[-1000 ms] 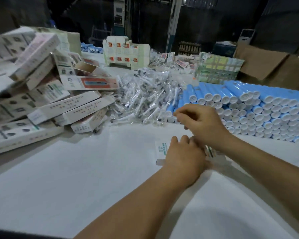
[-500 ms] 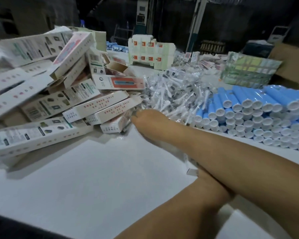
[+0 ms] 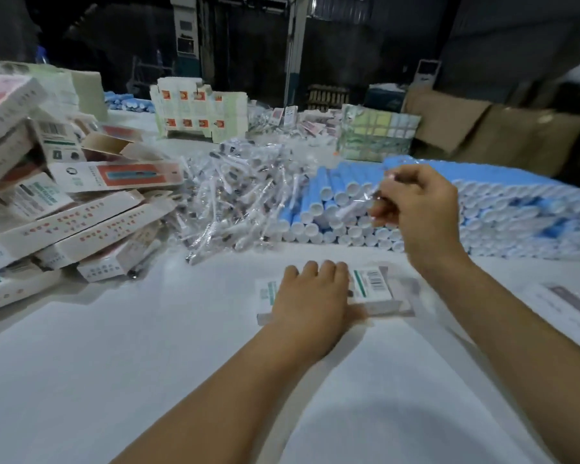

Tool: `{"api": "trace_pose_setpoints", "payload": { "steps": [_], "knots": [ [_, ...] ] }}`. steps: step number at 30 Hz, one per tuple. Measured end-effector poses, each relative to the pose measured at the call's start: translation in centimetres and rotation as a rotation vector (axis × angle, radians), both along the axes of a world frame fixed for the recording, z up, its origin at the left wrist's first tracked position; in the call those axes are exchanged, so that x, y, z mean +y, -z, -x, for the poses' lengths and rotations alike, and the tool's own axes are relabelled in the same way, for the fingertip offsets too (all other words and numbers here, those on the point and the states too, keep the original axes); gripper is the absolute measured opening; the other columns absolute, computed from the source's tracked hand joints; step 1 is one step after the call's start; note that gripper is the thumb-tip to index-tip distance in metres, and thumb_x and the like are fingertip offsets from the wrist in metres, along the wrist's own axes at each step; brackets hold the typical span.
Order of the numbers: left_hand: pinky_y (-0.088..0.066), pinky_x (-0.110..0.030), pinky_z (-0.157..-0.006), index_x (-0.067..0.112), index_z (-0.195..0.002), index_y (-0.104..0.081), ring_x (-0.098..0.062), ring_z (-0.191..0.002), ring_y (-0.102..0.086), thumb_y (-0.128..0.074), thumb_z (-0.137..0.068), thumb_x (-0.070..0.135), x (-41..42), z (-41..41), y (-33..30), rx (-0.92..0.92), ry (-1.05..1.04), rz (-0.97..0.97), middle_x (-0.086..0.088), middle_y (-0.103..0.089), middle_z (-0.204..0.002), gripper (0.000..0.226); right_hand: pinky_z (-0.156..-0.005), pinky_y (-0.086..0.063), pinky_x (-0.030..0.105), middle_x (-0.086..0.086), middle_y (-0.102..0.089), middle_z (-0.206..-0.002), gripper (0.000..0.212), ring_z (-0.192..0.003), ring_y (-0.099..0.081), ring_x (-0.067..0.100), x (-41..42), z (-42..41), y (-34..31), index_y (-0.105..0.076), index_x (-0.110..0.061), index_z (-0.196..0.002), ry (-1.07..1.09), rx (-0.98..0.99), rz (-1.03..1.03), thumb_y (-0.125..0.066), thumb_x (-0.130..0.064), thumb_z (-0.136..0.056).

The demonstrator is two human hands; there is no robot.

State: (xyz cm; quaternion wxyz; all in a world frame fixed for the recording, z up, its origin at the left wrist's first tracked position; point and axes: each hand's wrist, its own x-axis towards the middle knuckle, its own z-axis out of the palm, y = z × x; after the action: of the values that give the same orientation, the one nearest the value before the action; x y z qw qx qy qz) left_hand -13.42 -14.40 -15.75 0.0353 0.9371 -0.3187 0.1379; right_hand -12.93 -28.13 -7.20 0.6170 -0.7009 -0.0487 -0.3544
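- Head view: nearest me, the white table (image 3: 114,363) spreads under both forearms.
- My left hand (image 3: 312,293) lies palm down on a flat white box (image 3: 372,288) near the middle of the table. Its fingers are curled over the box's far edge and hold it there.
- Just beyond and to the right, my right hand (image 3: 419,209) is raised above the table, pinching a clear-wrapped piece (image 3: 354,207) in its fingertips.
- Farther back, stacked blue tubes (image 3: 503,209) lie on the right, a heap of wrapped pieces (image 3: 235,202) sits in the middle, and tumbled cartons (image 3: 81,209) lie on the left.
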Motion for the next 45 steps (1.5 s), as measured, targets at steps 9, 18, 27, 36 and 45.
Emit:
{"api": "trace_pose_setpoints", "payload": {
  "steps": [9, 18, 27, 36, 45],
  "knots": [
    [-0.032, -0.035, -0.088, 0.021, -0.139, -0.027, -0.022, -0.114, -0.043, -0.025, -0.089, 0.07, -0.2, -0.8, 0.8, -0.099, -0.062, 0.015, 0.003, -0.046, -0.129, 0.07, -0.04, -0.047, 0.021, 0.001, -0.056, -0.048, 0.017, -0.043, -0.058, 0.014, -7.9, 3.8, 6.9, -0.05, -0.007, -0.073, 0.189, 0.252, -0.641, -0.053, 0.003, -0.086],
    [-0.032, -0.035, -0.092, 0.02, -0.145, -0.023, -0.021, -0.118, -0.043, -0.013, -0.08, 0.073, -0.4, -0.7, 0.9, -0.135, -0.086, -0.004, 0.004, -0.044, -0.134, 0.084, -0.049, -0.04, 0.016, -0.01, -0.064, -0.052, 0.013, -0.046, -0.054, -0.004, -4.6, 3.2, 8.1, -0.055, -0.015, -0.081, 0.255, 0.371, -0.337, -0.063, -0.005, -0.082],
    [-0.031, -0.035, -0.092, 0.019, -0.145, -0.022, -0.021, -0.117, -0.042, -0.018, -0.084, 0.068, -0.7, -0.7, 1.0, -0.131, -0.078, 0.038, 0.003, -0.044, -0.134, 0.079, -0.084, -0.051, 0.026, 0.001, -0.066, -0.106, 0.017, -0.089, -0.065, 0.002, -2.6, 3.4, 8.9, -0.064, -0.023, -0.099, 0.11, 0.394, -0.13, -0.047, -0.029, -0.098],
    [-0.032, -0.035, -0.09, 0.019, -0.147, -0.02, -0.022, -0.12, -0.041, -0.022, -0.088, 0.069, 0.1, -1.8, 0.8, -0.13, -0.177, 0.082, 0.002, -0.042, -0.137, 0.078, -0.066, -0.044, 0.024, -0.012, -0.069, -0.065, 0.029, -0.06, -0.058, -0.003, -3.1, 5.0, 8.9, -0.07, -0.029, -0.067, 0.207, 0.276, -0.098, -0.059, -0.017, -0.09],
    [-0.032, -0.035, -0.089, 0.017, -0.145, -0.022, -0.023, -0.117, -0.042, -0.026, -0.089, 0.067, -0.4, -1.3, 1.2, -0.177, -0.178, 0.072, 0.001, -0.044, -0.134, 0.075, -0.057, -0.045, 0.011, -0.011, -0.072, -0.069, 0.03, -0.063, -0.061, -0.003, -2.2, 5.1, 9.3, -0.071, -0.032, -0.078, 0.075, 0.312, -0.12, -0.063, -0.005, -0.087]
  ]
}}
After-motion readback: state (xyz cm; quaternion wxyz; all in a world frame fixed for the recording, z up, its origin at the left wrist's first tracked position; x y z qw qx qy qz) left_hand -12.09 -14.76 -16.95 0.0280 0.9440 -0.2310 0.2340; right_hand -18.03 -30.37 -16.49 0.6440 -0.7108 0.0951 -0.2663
